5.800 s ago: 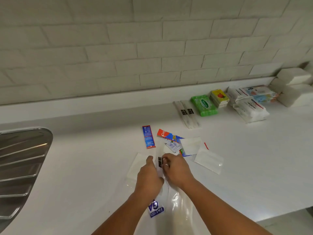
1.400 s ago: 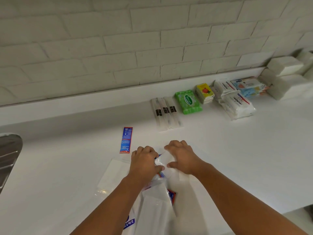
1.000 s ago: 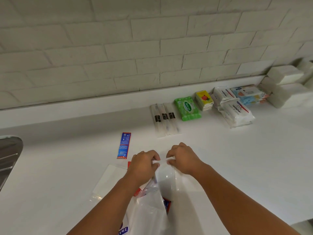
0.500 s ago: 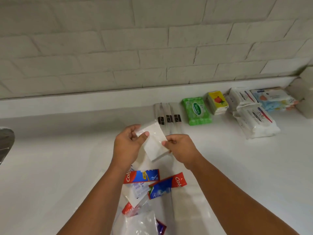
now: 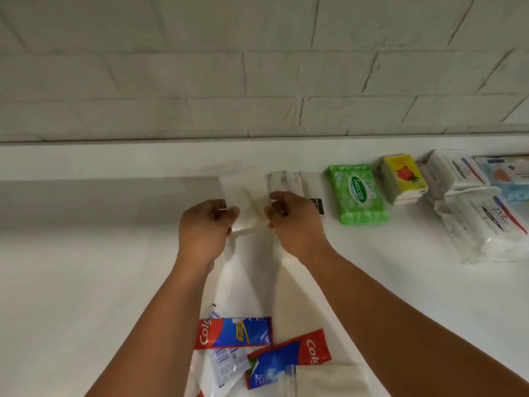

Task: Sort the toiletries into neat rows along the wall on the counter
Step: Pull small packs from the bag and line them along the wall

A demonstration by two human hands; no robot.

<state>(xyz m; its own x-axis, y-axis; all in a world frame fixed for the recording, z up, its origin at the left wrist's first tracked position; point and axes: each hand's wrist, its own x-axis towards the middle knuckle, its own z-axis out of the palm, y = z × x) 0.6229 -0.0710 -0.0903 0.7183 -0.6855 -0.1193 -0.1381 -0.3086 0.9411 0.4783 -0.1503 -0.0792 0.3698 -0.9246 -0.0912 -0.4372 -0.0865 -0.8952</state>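
Observation:
A clear flat packet lies against the wall ledge, just left of the row of wrapped toothbrushes. My left hand pinches its left edge and my right hand pinches its right edge. Right of the toothbrushes sit a green wipes pack, a yellow tissue pack and white wipes packs. Two red-and-blue toothpaste sachets lie near me between my forearms, beside a clear printed sachet.
A clear plastic bag lies at the bottom edge. The white counter stretches left of my hands. A light-blue pack sits at the far right against the brick wall.
Both hands lifted the clear packet from the pile near me and carried it forward to the wall, setting it left of the toothbrushes. The view has tilted toward the wall.

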